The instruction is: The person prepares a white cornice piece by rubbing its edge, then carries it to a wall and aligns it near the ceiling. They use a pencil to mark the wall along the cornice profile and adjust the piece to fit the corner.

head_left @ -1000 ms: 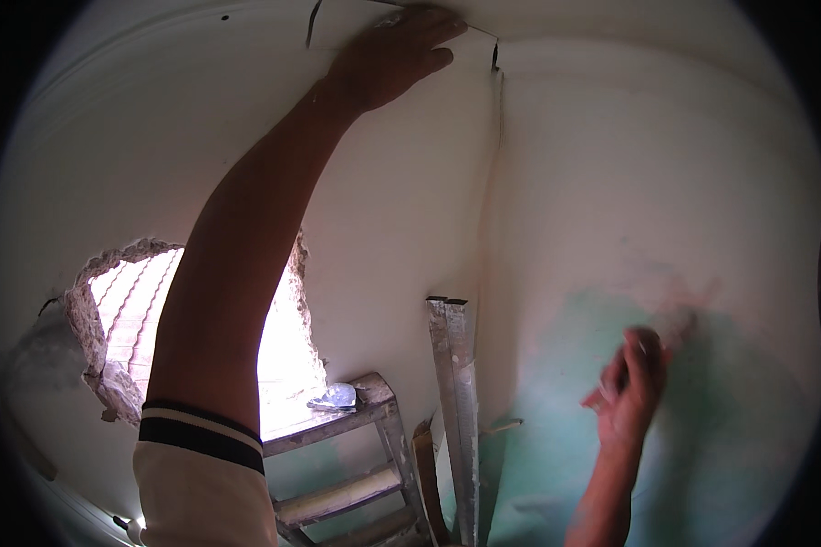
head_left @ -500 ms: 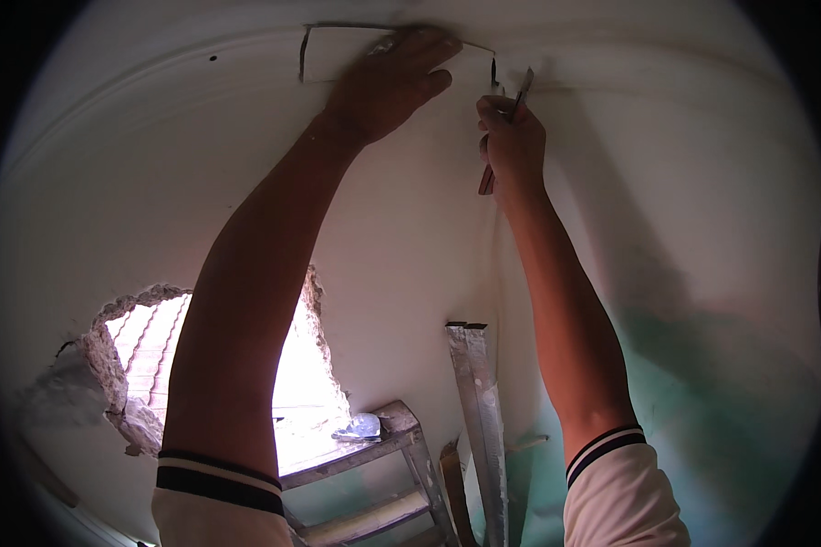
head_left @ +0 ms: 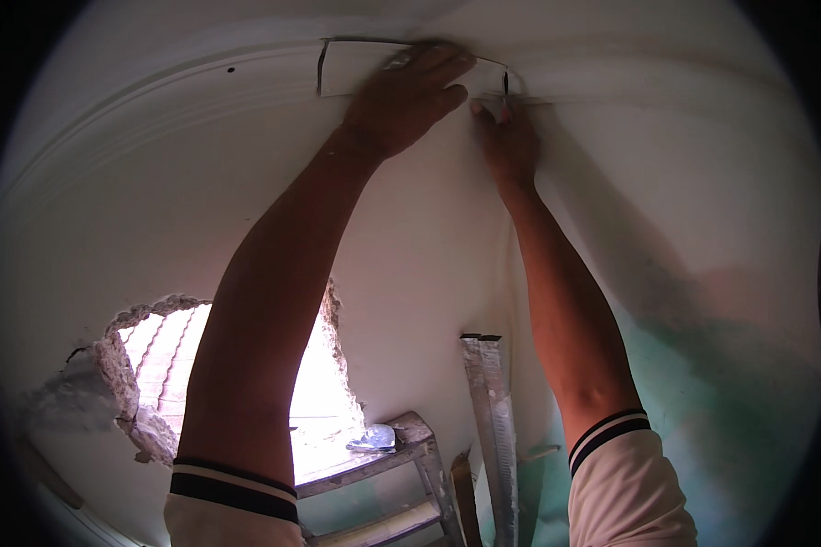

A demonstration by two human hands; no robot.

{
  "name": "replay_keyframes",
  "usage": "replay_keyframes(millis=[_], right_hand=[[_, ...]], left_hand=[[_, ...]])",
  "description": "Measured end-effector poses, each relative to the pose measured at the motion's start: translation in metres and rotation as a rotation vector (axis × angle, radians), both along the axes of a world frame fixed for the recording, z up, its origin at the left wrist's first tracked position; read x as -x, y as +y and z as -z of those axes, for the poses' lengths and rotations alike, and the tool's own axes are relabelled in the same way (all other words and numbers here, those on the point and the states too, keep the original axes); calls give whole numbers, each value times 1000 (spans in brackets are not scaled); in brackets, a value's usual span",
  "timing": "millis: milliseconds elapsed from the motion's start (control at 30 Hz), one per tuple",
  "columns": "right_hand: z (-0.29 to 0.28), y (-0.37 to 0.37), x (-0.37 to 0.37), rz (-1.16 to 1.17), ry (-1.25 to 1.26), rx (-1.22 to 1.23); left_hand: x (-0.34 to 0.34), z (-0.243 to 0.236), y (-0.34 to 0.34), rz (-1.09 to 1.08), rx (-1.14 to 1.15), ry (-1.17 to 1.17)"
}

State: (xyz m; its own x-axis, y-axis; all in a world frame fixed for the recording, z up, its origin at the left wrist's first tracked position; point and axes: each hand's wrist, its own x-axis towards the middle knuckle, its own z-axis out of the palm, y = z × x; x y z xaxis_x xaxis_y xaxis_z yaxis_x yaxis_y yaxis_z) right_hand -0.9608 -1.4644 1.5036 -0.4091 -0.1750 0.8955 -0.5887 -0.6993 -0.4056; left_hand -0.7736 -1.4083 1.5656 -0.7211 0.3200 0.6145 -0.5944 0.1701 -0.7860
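My left hand [head_left: 406,100] lies with flat, parted fingers on a rectangular cut piece [head_left: 347,66] in the moulding where wall meets ceiling. A small shiny patch at those fingers is unclear. Just below the piece's right end, my right hand [head_left: 511,137] is closed on a slim cutting knife [head_left: 504,109], raised against the moulding at the dark cut and largely hidden by the fingers.
Below left, a rough hole [head_left: 141,415] in the wall lets in bright light. A metal ladder [head_left: 410,438] bears a pale blue object [head_left: 371,438] on top. Metal lengths [head_left: 489,410] lean in the corner. The right wall [head_left: 730,383] has a green patch.
My right hand rose from low on the right to beside the left hand, and the knife now sits at the cut. My left hand stays on the piece. The whole view shifted slightly.
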Motion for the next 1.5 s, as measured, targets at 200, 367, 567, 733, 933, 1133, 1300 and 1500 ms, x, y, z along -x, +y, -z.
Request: replay_keyframes(millis=[200, 367, 567, 733, 933, 1133, 1300, 1500], right_hand=[[-7, -4, 2, 183, 43, -93], [-9, -16, 5, 204, -72, -105], [-10, -11, 0, 152, -131, -117], [-10, -4, -5, 14, -162, -107], [-3, -6, 5, -34, -192, -30], [-7, 3, -5, -24, -192, -107], [-3, -1, -2, 22, -203, -43], [-5, 2, -4, 1, -205, -64]], left_hand=[[1, 1, 3, 59, 6, -8], [6, 2, 3, 93, 12, -7], [4, -1, 7, 63, 2, -15], [-15, 7, 18, -17, -24, 15], [-72, 18, 70, -117, 227, 348], [-108, 16, 87, -171, 206, 295], [-103, 21, 86, -147, 164, 300], [-102, 19, 93, -160, 135, 303]])
